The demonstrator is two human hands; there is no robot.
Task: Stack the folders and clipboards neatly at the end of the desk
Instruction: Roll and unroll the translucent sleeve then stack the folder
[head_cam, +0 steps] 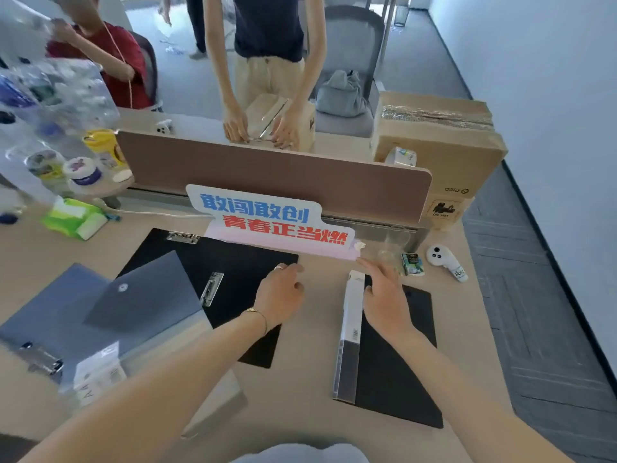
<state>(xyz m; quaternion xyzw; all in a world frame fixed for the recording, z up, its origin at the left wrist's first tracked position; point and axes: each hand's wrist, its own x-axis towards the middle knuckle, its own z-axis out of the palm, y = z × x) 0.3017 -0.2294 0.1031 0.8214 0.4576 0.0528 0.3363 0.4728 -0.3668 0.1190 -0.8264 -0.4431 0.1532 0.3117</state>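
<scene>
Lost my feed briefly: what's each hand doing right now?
Left hand: open, empty, over the black clipboard.
Right hand: open, holding nothing, above the black folder.

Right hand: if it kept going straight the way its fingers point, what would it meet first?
Probably the sign. The right hand points forward and a bit left, its fingertips almost at the sign's lower right edge. The clear cup sits just right of that line; depth is uncertain.

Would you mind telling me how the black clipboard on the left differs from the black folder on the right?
The clipboard shows metal clips; the folder has a white spine instead. The clipboard lies partly under a grey folder; the black folder lies alone. The left hand rests over the clipboard, the right hand over the folder. Both lie flat and are black.
</scene>
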